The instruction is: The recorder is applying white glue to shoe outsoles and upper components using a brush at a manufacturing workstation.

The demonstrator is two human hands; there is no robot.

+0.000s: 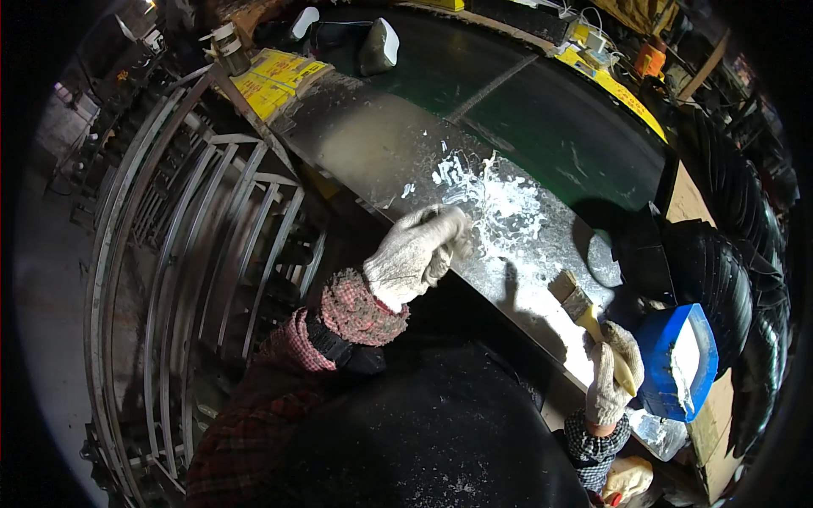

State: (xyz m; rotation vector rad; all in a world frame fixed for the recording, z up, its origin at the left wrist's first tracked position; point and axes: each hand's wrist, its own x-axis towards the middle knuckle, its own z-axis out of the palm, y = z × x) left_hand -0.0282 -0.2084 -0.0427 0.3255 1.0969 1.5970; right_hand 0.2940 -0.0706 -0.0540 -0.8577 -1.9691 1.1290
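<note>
My left hand [417, 256], in a whitish knit glove, is held over the near edge of a metal plate [364, 135]. Its fingers are curled together, and what they hold, if anything, is hidden. White scraps [508, 207] lie scattered on the plate just beyond it. My right hand [614, 377], gloved too, grips a flat brush [584, 313] by its pale yellow handle. The brush head points away to the left over the plate's near right part. Beside that hand is a blue container [648, 360] with white material inside it.
A metal rack [161, 279] with curved-looking bars stands at left. A dark green belt surface [525, 110] lies beyond the plate. Yellow printed sheeting [275, 80] covers the plate's far left end. Black ribbed rubber pieces [707, 262] are piled at right. A round grey disc [604, 258] rests on the plate.
</note>
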